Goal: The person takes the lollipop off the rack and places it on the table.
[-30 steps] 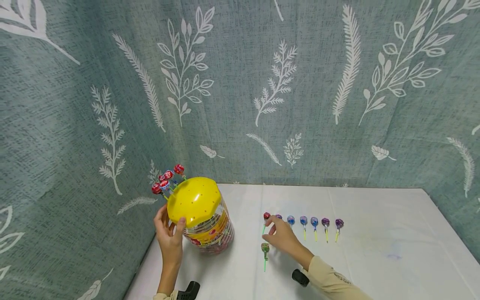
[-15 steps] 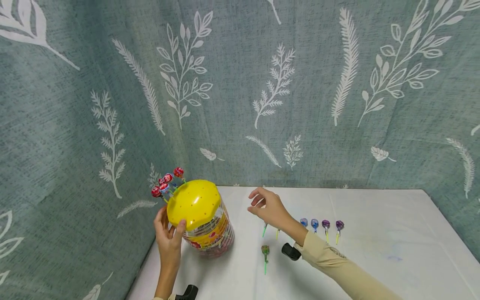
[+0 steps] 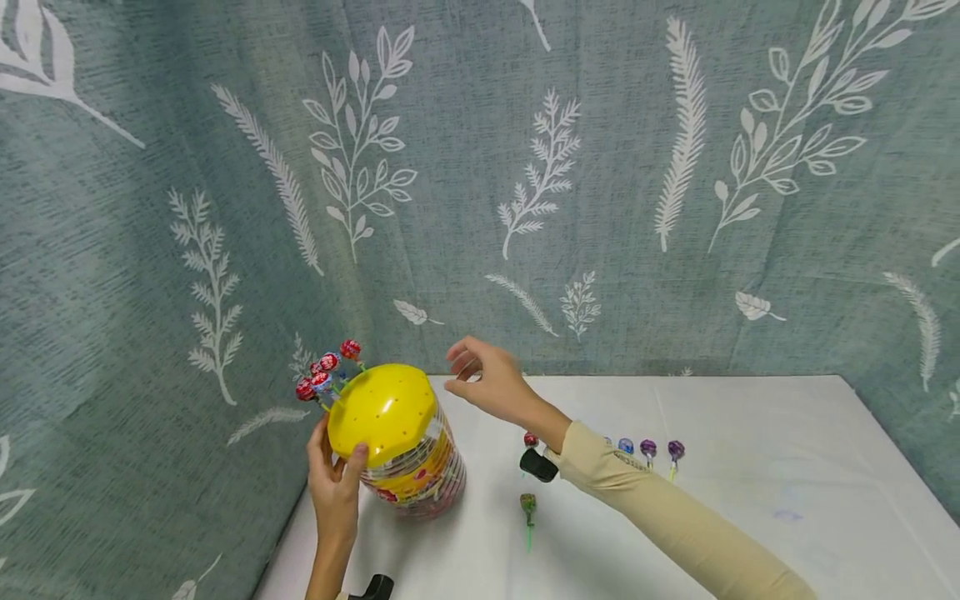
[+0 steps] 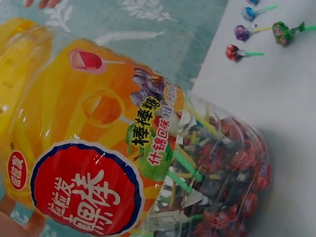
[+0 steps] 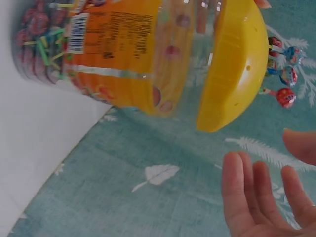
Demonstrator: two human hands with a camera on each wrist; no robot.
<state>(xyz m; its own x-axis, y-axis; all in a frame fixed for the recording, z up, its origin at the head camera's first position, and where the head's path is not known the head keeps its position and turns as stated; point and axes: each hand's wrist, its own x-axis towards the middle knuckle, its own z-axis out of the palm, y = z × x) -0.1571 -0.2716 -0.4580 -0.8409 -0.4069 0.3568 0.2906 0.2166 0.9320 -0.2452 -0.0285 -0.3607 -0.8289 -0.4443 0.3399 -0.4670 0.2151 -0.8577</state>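
A clear plastic lollipop jar (image 3: 427, 479) with a yellow lid (image 3: 386, 408) stands on the table at left, tilted slightly in the head view. My left hand (image 3: 335, 487) grips the jar by the lid's left side, thumb on its front edge. Several red and blue wrapped lollipops (image 3: 328, 362) stick out of holes in the lid's far left side. My right hand (image 3: 491, 383) hovers right of the lid, fingers loosely bent and nothing between them; the right wrist view shows its fingers (image 5: 233, 182) apart from the lid. Through the jar wall, many red-wrapped lollipops (image 4: 237, 163) show at the bottom.
On the white table (image 3: 750, 500), a row of lollipops lies to the right, partly hidden by my right forearm: a red lollipop (image 3: 531, 439) and purple lollipops (image 3: 676, 450) show. A green lollipop (image 3: 528, 504) lies nearer me. Patterned green cloth (image 3: 465, 167) hangs behind and at left.
My right hand has risen from the lollipop row and moved left toward the jar, with nothing in its fingers. My left hand keeps its grip on the lid. The loose lollipops stay put.
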